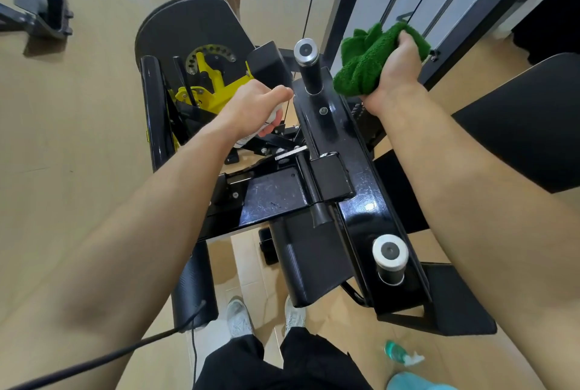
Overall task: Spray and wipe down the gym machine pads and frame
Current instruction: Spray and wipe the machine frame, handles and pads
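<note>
Nearest to us, below both arms, our pale sneakers (240, 317) stand on the tan wooden floor (62, 170), and a green-tinted plastic spray bottle (403, 355) lies on its side on that floor, well behind our right hand. Just ahead of the shoes, the glossy black steel frame (370, 188) of the gym machine runs away from us between our two forearms, with a silver-capped black peg (390, 259) standing at its near end. A black padded roller (194, 283) hangs on the left side, under our left forearm.

Farther out, our left hand (255, 107) has its grip clamped on a white spray bottle (260, 129), mostly hidden under the hand, just left of the frame's edge. Beyond that grip sit yellow metal adjuster parts (207, 88) and a round black guard (188, 25). Our right hand (397, 75) has its grip closed on a bunched green terry cloth (367, 60), raised just right of a second silver-capped peg (306, 50), not touching the frame. A flat black seat pad (533, 119) lies to its right. Open floor spreads left of the machine.
</note>
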Tool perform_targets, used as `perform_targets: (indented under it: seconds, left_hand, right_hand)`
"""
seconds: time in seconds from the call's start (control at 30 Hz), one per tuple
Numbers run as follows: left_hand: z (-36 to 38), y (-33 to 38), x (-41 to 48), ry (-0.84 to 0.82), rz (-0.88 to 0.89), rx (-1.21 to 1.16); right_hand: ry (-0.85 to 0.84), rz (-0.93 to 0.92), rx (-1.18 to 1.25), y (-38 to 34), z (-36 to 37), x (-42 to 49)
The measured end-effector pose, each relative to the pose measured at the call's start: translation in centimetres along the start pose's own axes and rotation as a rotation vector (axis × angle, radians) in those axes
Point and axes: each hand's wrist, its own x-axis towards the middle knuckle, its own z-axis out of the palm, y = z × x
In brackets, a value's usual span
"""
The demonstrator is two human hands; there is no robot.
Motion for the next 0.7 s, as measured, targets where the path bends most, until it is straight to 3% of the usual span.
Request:
perform_targets:
  seconds: [0.1,0.2,0.33,0.43,0.53,0.7]
  left_hand:
    - [-0.2,-0.1,0.0,0.061,-0.066,-0.094]
    - [-0.8,-0.5,-0.2,0.123,-0.149,-0.335]
    - [-1.5,-1.1,-0.2,0.161,-0.304,-0.662]
    - [-1.4,-1.2,-0.3,0.189,-0.334,-0.715]
    - [-1.2,-1.1,-0.3,0.213,-0.347,-0.707]
    - [-0.8,-1.0,0.1,0.213,-0.351,-0.747]
  right_hand:
    - [-0.085,-0.058,0.033,0.2,1.0,-0.4]
    - [-0.213,-0.115,-0.073,1.0,3.6,-1.7]
    - [-0.295,-0.327,-0.689,3.4,4.2,-2.7]
    - [-0.281,-0.353,-0.923,4.3,2.2,-1.3]
    - [-0.348,-0.350,-0.926,3.0,3.5,-1.7]
    - [-0.460,-0.381,-0.594,1.9,5.3,-3.5]
